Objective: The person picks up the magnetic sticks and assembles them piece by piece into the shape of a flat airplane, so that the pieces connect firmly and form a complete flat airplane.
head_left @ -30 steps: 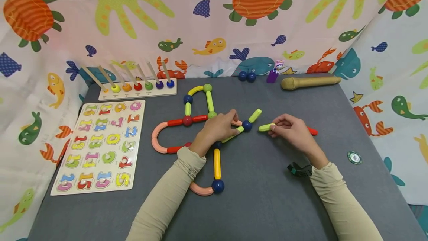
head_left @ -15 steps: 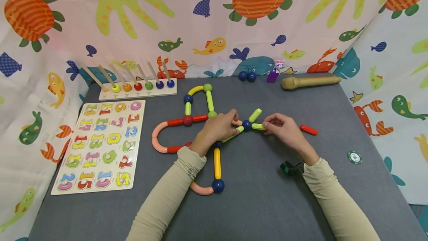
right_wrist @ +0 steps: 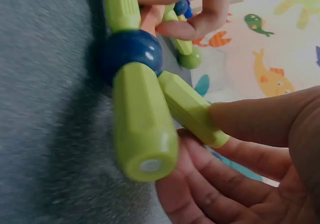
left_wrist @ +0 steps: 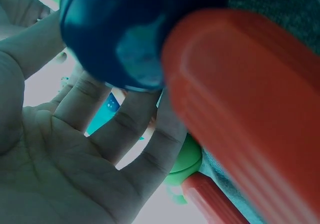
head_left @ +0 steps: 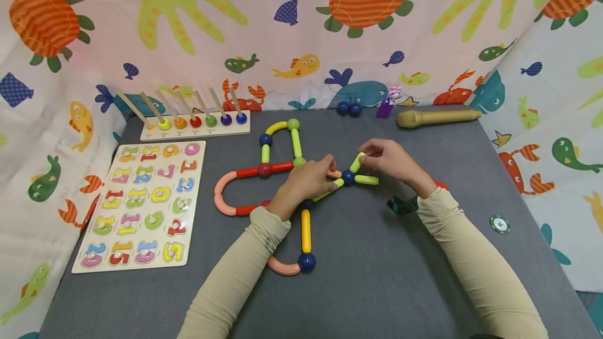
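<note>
A dark blue ball (head_left: 348, 177) joins several light-green magnetic sticks and a salmon piece. My right hand (head_left: 391, 160) pinches the upper green stick (right_wrist: 192, 109) between thumb and fingers; its inner end touches the ball. Beside it, another green stick (head_left: 367, 180) points right from the ball, with no hand on it. My left hand (head_left: 308, 178) holds the green stick (head_left: 331, 187) on the ball's left, thumb along it, and its fingers cover part of the salmon piece (head_left: 334, 173). In the left wrist view a blue ball (left_wrist: 120, 39) and a red-looking stick (left_wrist: 245, 99) hide its fingertips.
Left of the hands, the figure continues with red sticks (head_left: 247, 172), curved pieces and a yellow stick (head_left: 306, 230). A number puzzle board (head_left: 141, 205) and peg stacker (head_left: 195, 127) lie farther left. Two blue balls (head_left: 349, 109), a microphone (head_left: 438, 116) and a chip (head_left: 500, 224) lie around.
My right hand has brought a green stick against the ball's right side, let it go, then moved up to pinch the upper green stick. My left hand has stayed put.
</note>
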Motion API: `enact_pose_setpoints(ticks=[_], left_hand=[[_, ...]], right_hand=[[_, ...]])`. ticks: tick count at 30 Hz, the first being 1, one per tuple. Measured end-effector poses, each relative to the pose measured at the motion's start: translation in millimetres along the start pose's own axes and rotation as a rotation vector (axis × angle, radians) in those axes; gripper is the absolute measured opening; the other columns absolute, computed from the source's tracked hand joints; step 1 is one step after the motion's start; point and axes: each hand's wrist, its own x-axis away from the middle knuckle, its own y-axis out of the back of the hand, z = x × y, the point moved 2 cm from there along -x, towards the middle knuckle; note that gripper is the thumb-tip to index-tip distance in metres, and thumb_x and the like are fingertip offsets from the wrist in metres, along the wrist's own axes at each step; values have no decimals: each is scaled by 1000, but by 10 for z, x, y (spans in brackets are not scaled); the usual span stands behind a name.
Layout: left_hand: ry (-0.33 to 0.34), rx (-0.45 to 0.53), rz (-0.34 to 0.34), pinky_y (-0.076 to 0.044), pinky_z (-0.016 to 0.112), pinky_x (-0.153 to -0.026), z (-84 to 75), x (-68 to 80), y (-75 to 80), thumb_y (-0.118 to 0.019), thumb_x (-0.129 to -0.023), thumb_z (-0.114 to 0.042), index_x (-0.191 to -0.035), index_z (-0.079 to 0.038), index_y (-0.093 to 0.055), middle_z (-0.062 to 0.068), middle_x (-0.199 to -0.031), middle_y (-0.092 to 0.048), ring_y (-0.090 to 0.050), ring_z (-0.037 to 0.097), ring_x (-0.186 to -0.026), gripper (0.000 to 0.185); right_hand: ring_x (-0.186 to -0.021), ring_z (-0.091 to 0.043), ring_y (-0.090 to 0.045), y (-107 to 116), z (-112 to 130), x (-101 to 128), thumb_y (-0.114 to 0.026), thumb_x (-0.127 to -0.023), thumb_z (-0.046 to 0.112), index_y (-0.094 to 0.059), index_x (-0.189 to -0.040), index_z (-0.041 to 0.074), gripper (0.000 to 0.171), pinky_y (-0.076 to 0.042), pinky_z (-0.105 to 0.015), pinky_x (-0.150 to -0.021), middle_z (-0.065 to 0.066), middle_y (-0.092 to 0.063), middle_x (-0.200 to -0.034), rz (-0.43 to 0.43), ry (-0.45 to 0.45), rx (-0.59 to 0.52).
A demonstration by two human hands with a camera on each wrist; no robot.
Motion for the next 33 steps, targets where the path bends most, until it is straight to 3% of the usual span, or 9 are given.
enact_pose_setpoints(ticks=[7,12,19,27,33], left_hand=[[13,-1,9,-50,36,-68,2,-6,-3,-78,-101,-36,-131,-20,-56,3,-101,-66,-63,23,-81,41],[18,0,12,-50,36,-68,0,-2,-3,-78,-101,-36,-132,-19,-56,3,-100,-66,-63,23,-81,42],[16,6,16,-50,36,-69,-5,-5,6,-77,-101,-37,-134,-20,-55,5,-104,-67,-62,23,-81,43],[36,6,11,-49,37,-69,2,5,17,-78,-101,-36,-133,-21,-56,4,-105,-67,-62,23,-81,42],[20,1,2,-49,36,-67,-8,-4,-6,-78,-100,-36,-132,-20,-55,4,-98,-66,-62,23,-79,42]], right_hand=[[-83,-28,-70,-33,-28,-312,-66,-107,13,-69,-122,-7,26,-57,-38,-71,-18,-73,-98,121,-87,-2],[-76,-25,-68,-80,-71,-356,-66,-107,18,-70,-119,-5,26,-56,-37,-68,-16,-72,-94,123,-98,58],[-77,-26,-65,-4,-171,-61,-61,-111,26,-68,-129,-2,34,-55,-40,-70,-13,-69,-91,135,-38,67],[-81,-26,-64,7,-222,299,-68,-107,20,-71,-119,1,23,-54,-36,-71,-9,-68,-91,288,1,3],[-73,-18,-61,-44,-240,356,-68,-108,22,-75,-113,6,18,-50,-33,-66,-3,-66,-85,207,60,117]])
